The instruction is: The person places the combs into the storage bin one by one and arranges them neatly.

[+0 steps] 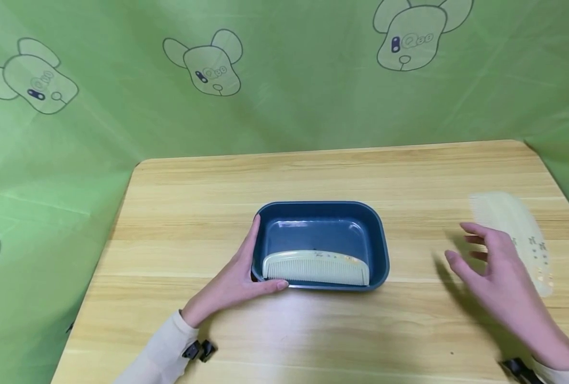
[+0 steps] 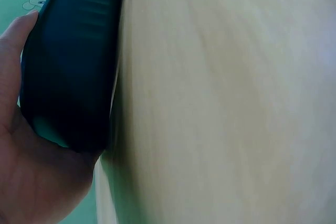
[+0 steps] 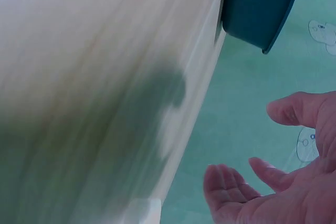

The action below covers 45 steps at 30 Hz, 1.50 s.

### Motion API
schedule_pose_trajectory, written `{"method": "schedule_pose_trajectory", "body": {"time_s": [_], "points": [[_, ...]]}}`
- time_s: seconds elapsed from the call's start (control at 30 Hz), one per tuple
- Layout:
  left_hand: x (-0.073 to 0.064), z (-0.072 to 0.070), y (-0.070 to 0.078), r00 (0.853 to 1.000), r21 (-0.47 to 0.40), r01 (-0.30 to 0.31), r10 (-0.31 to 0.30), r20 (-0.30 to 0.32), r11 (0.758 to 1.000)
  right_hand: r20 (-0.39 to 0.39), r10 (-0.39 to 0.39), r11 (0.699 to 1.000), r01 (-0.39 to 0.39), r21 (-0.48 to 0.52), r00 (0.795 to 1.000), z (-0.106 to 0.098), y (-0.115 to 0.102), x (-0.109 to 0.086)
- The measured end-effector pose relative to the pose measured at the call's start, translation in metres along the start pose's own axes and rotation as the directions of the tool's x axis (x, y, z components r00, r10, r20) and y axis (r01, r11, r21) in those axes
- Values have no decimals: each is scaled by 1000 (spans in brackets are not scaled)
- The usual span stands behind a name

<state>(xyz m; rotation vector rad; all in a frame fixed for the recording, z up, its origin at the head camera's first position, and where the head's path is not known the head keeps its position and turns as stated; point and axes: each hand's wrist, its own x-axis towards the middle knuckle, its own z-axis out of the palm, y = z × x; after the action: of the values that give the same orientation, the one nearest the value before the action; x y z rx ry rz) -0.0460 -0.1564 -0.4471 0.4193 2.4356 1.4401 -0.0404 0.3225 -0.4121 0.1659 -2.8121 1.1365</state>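
A blue rectangular tray (image 1: 313, 233) stands on the table, with a pale green comb (image 1: 315, 268) lying along its front inner side, teeth toward the front. My left hand (image 1: 234, 284) grips the tray's front left corner, thumb along the front rim and fingers at the left wall. In the left wrist view the hand (image 2: 44, 179) wraps round the tray's dark outer wall (image 2: 73, 61). Over the table at right, my right hand (image 1: 507, 280) holds nothing, its fingers loosely bent and apart. A second pale comb (image 1: 507, 213) with printed marks lies beneath and beside it, partly covered by that hand.
The wooden table (image 1: 203, 213) has rounded far corners. Green cloth (image 1: 303, 122) with printed animal heads hangs behind and at the sides. Black wrist devices (image 1: 199, 350) sit at both light sleeves. Tabletop lies between the tray and the right comb.
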Motion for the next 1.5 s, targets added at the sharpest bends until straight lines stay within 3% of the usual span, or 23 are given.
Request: {"method": "schedule_pose_trajectory", "body": {"time_s": [0.57, 1.07, 1.5], "points": [[1, 0, -1, 1000, 1, -18, 18, 8, 1000, 44, 121, 991, -118, -59, 992, -23, 23, 6], [0, 0, -4, 1000, -16, -19, 19, -1, 1000, 81, 144, 983, -133, -129, 986, -29, 42, 6], [1, 1, -5, 1000, -7, -2, 2, 5, 1000, 48, 218, 942, -197, -272, 975, -30, 54, 1]]}}
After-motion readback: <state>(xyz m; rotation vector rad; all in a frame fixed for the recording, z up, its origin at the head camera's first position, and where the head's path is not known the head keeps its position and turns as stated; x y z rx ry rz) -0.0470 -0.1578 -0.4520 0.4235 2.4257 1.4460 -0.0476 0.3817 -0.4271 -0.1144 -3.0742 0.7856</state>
